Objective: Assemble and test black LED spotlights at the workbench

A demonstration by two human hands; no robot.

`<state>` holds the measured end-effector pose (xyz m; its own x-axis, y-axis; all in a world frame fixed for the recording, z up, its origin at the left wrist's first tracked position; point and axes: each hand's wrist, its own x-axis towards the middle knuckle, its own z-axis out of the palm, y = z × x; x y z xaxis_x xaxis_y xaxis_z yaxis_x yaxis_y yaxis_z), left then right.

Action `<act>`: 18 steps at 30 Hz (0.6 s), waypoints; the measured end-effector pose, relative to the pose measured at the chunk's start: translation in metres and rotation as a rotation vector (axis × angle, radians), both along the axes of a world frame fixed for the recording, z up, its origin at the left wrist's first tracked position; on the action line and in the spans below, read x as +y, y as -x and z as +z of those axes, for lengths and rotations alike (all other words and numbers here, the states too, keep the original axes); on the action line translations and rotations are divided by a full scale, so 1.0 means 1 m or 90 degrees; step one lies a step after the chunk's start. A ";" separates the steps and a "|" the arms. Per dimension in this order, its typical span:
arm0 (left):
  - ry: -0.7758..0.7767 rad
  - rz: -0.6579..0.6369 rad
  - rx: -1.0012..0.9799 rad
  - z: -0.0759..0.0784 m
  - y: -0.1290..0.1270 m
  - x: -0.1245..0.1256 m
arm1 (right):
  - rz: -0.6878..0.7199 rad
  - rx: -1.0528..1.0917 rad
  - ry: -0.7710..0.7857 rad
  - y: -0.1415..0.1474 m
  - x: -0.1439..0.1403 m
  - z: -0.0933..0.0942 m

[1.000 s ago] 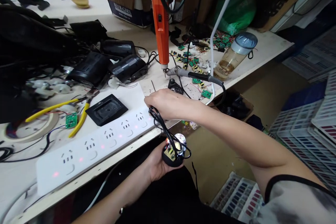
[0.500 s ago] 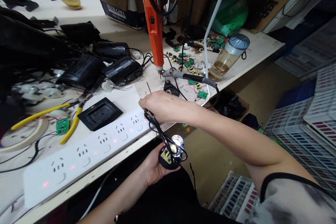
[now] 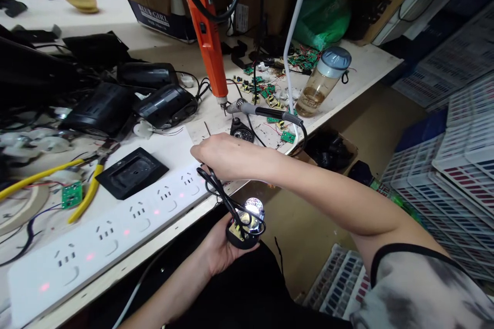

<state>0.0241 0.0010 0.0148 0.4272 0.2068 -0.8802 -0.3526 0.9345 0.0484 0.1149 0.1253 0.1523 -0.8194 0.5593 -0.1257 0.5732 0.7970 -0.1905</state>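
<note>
The right hand (image 3: 224,157) lay over the end of the black cord (image 3: 219,193), so the plug and the fingertips could not be seen. The left hand (image 3: 218,252) hid the bottom of the little round lamp (image 3: 245,223). The top of the orange screwdriver (image 3: 206,36) ran off the picture. The white power strip (image 3: 116,231) was cut off at the left edge. The tiny green boards (image 3: 266,90) were too small to tell apart.

One head-worn view, looking forward and down.
The camera sits above the person's arms, close over the worktop (image 3: 370,61) edge, facing its cluttered surface with the power strip (image 3: 116,231) running across near the bottom, floor and crates (image 3: 455,164) at right.
</note>
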 end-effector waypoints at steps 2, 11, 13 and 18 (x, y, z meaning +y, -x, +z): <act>-0.004 0.000 0.002 0.000 0.000 0.000 | -0.004 0.003 0.000 0.000 0.000 0.000; -0.013 0.007 -0.007 -0.001 -0.001 -0.001 | 0.004 -0.011 0.008 0.001 0.000 0.004; -0.012 0.008 -0.012 0.000 -0.001 -0.001 | 0.001 -0.017 0.015 0.002 0.000 0.006; -0.005 0.004 -0.013 0.002 -0.001 -0.001 | -0.012 -0.019 0.022 0.002 -0.002 0.007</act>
